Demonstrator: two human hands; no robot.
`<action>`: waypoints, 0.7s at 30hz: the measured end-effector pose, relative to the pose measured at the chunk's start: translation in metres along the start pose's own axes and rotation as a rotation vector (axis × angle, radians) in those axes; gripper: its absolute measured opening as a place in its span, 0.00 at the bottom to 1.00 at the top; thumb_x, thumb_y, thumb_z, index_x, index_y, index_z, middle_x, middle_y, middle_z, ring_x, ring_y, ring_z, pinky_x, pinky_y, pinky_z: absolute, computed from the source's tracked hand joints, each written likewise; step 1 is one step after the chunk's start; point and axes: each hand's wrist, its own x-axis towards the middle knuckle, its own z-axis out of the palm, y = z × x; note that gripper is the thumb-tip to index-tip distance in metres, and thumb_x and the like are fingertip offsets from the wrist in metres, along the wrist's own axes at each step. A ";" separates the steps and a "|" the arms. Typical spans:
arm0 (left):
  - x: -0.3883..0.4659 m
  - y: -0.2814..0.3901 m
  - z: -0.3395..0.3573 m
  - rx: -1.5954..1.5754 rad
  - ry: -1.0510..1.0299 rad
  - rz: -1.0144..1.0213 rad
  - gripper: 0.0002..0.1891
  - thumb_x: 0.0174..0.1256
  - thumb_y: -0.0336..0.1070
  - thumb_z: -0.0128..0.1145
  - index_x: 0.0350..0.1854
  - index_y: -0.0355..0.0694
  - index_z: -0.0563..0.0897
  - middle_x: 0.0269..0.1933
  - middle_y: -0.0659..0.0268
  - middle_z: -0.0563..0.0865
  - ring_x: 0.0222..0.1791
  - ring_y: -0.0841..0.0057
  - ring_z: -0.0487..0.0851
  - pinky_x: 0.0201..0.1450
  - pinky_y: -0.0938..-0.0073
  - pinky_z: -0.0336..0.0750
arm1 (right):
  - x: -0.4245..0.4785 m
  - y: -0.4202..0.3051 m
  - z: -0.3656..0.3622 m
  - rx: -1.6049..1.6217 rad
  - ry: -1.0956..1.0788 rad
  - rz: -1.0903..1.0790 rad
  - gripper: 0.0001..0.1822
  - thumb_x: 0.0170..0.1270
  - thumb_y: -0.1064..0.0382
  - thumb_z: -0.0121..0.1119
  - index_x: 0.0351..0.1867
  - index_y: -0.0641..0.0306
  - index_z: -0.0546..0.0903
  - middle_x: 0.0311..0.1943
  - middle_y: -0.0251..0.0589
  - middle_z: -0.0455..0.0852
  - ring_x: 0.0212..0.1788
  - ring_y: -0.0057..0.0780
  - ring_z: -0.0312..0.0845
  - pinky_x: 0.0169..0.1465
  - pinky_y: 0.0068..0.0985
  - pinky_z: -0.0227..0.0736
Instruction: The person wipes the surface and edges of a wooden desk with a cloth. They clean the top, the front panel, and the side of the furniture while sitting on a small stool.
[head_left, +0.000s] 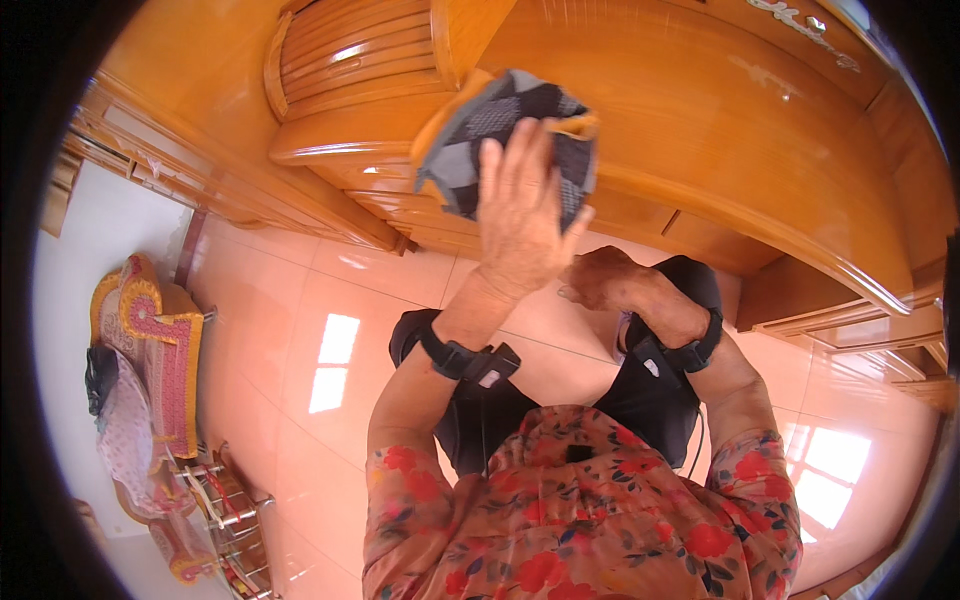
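Note:
My left hand (521, 199) lies palm down, fingers extended, on a folded cloth (469, 120) with grey and black patches and orange parts. The cloth is held against the glossy wooden furniture (637, 97), over its front edge beside a slatted wooden panel (356, 56). Both the hand and the cloth look slightly blurred. My right hand (606, 279) is curled closed by my right knee, just below the furniture's edge. Nothing shows in its fingers, though its palm is hidden. Each wrist wears a black strap with a small device.
Under the furniture top at right is an open recess (795, 289). Pinkish glossy tiles (360, 465) cover the floor. At left stand an upholstered sofa (169, 375) with fabric draped on it and a metal-framed piece of furniture (232, 525). Black trousers (645, 397) cover my spread knees.

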 end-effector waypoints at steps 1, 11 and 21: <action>0.003 0.009 0.002 -0.001 -0.038 0.034 0.27 0.52 0.44 0.62 0.47 0.25 0.78 0.67 0.50 0.65 0.70 0.55 0.59 0.70 0.44 0.48 | 0.004 -0.001 0.001 -0.003 -0.016 0.027 0.13 0.60 0.57 0.53 0.33 0.67 0.78 0.31 0.51 0.81 0.36 0.49 0.79 0.37 0.41 0.73; -0.019 -0.060 -0.047 0.270 -0.147 0.031 0.40 0.49 0.36 0.64 0.67 0.33 0.63 0.69 0.55 0.65 0.71 0.57 0.58 0.72 0.54 0.50 | -0.013 0.023 0.018 0.013 0.170 -0.064 0.13 0.61 0.56 0.52 0.33 0.65 0.79 0.31 0.51 0.83 0.38 0.47 0.80 0.38 0.40 0.73; -0.042 -0.110 -0.048 0.326 0.033 -0.310 0.37 0.61 0.45 0.57 0.67 0.26 0.59 0.68 0.46 0.64 0.68 0.43 0.59 0.72 0.55 0.52 | -0.022 0.020 0.003 0.020 0.086 -0.027 0.14 0.62 0.55 0.53 0.33 0.65 0.77 0.31 0.51 0.81 0.38 0.49 0.79 0.39 0.42 0.73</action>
